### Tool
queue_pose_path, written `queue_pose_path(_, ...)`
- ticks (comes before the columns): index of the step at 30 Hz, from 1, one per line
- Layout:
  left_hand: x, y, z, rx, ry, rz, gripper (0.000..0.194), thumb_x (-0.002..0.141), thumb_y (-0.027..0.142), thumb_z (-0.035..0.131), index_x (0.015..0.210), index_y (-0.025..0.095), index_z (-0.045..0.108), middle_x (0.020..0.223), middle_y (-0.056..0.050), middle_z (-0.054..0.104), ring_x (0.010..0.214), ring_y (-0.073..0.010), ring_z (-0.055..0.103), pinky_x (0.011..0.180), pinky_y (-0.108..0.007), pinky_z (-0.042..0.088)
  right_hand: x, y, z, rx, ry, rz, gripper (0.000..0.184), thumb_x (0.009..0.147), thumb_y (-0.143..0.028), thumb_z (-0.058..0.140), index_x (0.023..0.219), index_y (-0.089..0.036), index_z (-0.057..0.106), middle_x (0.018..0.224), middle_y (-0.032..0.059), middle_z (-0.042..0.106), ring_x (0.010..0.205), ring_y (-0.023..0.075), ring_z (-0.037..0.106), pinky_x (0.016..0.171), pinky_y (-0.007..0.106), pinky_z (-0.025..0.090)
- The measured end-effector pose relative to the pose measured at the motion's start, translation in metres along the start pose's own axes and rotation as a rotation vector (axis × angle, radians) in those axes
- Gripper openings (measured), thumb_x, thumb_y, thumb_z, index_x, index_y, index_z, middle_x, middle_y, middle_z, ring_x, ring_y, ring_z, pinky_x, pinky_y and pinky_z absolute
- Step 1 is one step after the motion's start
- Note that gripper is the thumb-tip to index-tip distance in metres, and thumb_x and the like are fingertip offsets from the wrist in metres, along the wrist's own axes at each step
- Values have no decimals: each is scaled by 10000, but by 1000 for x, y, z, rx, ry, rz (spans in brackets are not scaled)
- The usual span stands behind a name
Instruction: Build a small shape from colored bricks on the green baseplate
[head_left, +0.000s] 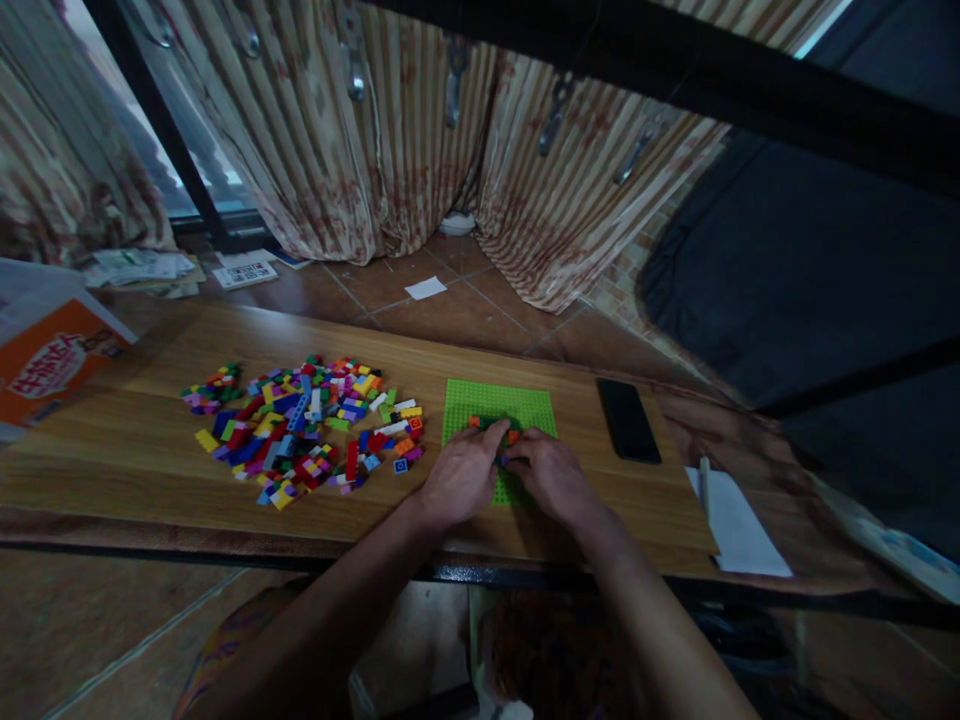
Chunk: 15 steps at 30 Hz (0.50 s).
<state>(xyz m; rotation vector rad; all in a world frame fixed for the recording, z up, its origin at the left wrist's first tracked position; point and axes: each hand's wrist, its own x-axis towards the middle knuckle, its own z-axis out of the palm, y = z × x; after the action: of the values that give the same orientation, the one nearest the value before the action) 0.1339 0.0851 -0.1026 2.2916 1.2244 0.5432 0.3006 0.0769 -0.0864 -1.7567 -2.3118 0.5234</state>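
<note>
A green studded baseplate [499, 403] lies flat on the wooden table [150, 450]. A small cluster of orange and dark bricks [491, 424] sits on it, just beyond my fingers. My left hand [461, 478] rests on the plate's near left edge with fingers curled down onto the bricks. My right hand [551, 475] meets it from the right, its fingertips pinched together at the same cluster. What either hand's fingers hold is hidden beneath them. A wide heap of loose coloured bricks [307, 428] lies to the left of the plate.
A black phone [628, 420] lies right of the plate. White paper with a pen [731, 520] sits at the table's right end. An orange and white bag [52, 355] stands at the far left. Curtains and tiled floor lie behind the table.
</note>
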Motion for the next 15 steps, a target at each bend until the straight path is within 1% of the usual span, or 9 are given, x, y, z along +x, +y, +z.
queue_pose_path(2, -1, 0, -1, -57, 14, -10, 644, 795, 60, 491, 1423, 151, 379, 1111, -109, 667, 1072, -237, 613, 992, -409, 484, 2, 0, 1, -14, -2, 9, 161, 835, -123, 609, 865, -188, 753, 884, 68, 656, 836, 203, 608, 784, 320, 451)
queue_pose_path(4, -1, -2, -4, -143, 53, -27, 627, 800, 47, 461, 1412, 167, 396, 1112, -91, 678, 1041, -209, 633, 972, -378, 502, 2, 0, 4, -27, 6, 14, 172, 824, -112, 602, 838, -192, 755, 855, 70, 657, 803, 207, 610, 748, 322, 453)
queue_pose_path(6, 0, -4, -9, -213, 124, -75, 602, 798, 34, 441, 1384, 174, 433, 1103, -76, 689, 1005, -188, 652, 947, -352, 517, 1, 0, 8, -25, 35, 9, 182, 814, -105, 598, 809, -201, 752, 827, 66, 658, 769, 201, 608, 718, 318, 455)
queue_pose_path(9, 2, -9, -20, -253, 263, -199, 564, 790, 31, 439, 1334, 175, 489, 1063, -71, 705, 977, -188, 669, 930, -347, 524, -2, 1, 13, 52, 96, -4, 182, 804, -108, 604, 786, -218, 748, 803, 50, 662, 747, 179, 607, 715, 310, 465)
queue_pose_path(11, 4, -13, -25, -275, 320, -275, 543, 787, 37, 442, 1311, 160, 514, 1046, -85, 710, 975, -202, 673, 931, -360, 521, -5, 5, 13, 181, 129, 16, 136, 792, -147, 635, 817, -218, 748, 806, 38, 674, 742, 169, 612, 728, 314, 476)
queue_pose_path(12, 4, -15, -26, -291, 330, -303, 531, 788, 46, 447, 1303, 149, 523, 1052, -98, 708, 980, -213, 672, 935, -372, 518, -6, 8, 11, 272, 150, 39, 117, 782, -185, 658, 851, -216, 748, 814, 33, 683, 745, 168, 618, 737, 319, 482)
queue_pose_path(14, 6, -18, -24, -355, 331, -355, 505, 799, 74, 457, 1294, 131, 533, 1089, -125, 698, 995, -230, 667, 946, -400, 511, -6, 17, 7, 498, 243, 126, 190, 762, -293, 692, 925, -208, 738, 831, 32, 703, 753, 176, 630, 752, 339, 496)
queue_pose_path(15, 7, -20, -21, -410, 336, -385, 489, 813, 100, 461, 1297, 126, 530, 1116, -135, 690, 1011, -235, 663, 954, -410, 507, -4, 22, 5, 627, 325, 193, 250, 754, -351, 694, 952, -202, 729, 844, 37, 710, 763, 184, 637, 763, 353, 504)
